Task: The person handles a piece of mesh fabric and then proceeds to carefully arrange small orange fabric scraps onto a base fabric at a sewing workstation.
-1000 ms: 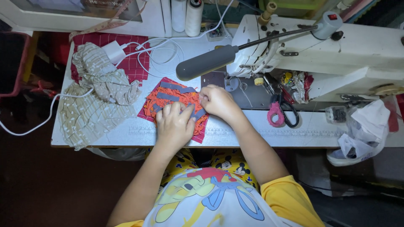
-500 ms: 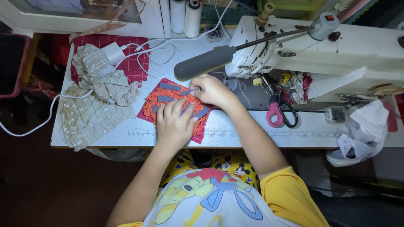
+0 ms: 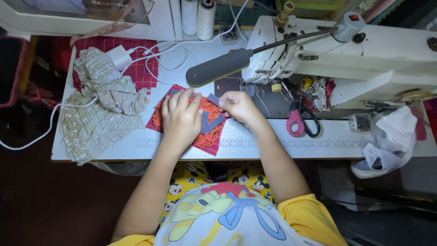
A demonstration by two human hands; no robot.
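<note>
— Where's the patterned cloth piece [image 3: 207,132]?

— On the white table [image 3: 282,146], just in front of the sewing machine [image 3: 364,59]. It's red and orange with grey strips lying across it.

— And the hands?

— The left hand [image 3: 181,117] lies flat on the cloth, fingers spread, grasping nothing. The right hand [image 3: 237,105] pinches the cloth's edge nearest the machine, fingers closed on it.

— Anything around?

— Pink-handled scissors [image 3: 301,122] under the machine's arm; a beige fabric heap [image 3: 102,107] on the cloth's far side from the machine; a grey lamp [image 3: 218,67] above. The room is dim.
</note>
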